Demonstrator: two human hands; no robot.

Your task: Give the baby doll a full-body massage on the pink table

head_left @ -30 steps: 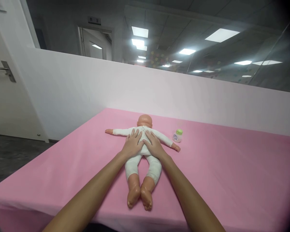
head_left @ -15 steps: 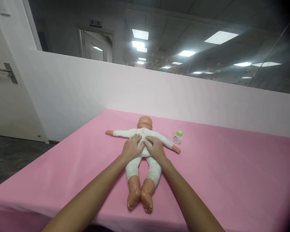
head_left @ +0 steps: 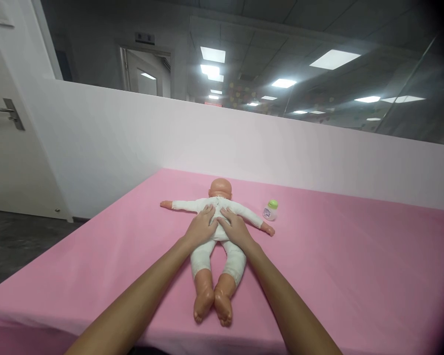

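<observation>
A baby doll (head_left: pixel 217 234) with a white cloth body lies face down on the pink-covered table (head_left: pixel 336 266). Its head points to the back wall, its arms stretch out sideways and its bare feet face me. My left hand (head_left: pixel 201 227) rests flat on the left side of its back, fingers extended. On the right side of the back lies my right hand (head_left: pixel 237 229), also flat, its thumb close to the left one. Neither hand grasps anything. The doll's face is hidden.
A small clear bottle with a green lid (head_left: pixel 270 210) stands just beyond the doll's right-hand arm. Behind the table runs a white half wall (head_left: pixel 222 138) with a window (head_left: pixel 251 59) above it. At the far left is a door (head_left: pixel 11 143) with a metal handle.
Both hands stay on the doll's back, with the fingertips slightly shifted. The whole view has moved a little; the doll and bottle lie as before.
</observation>
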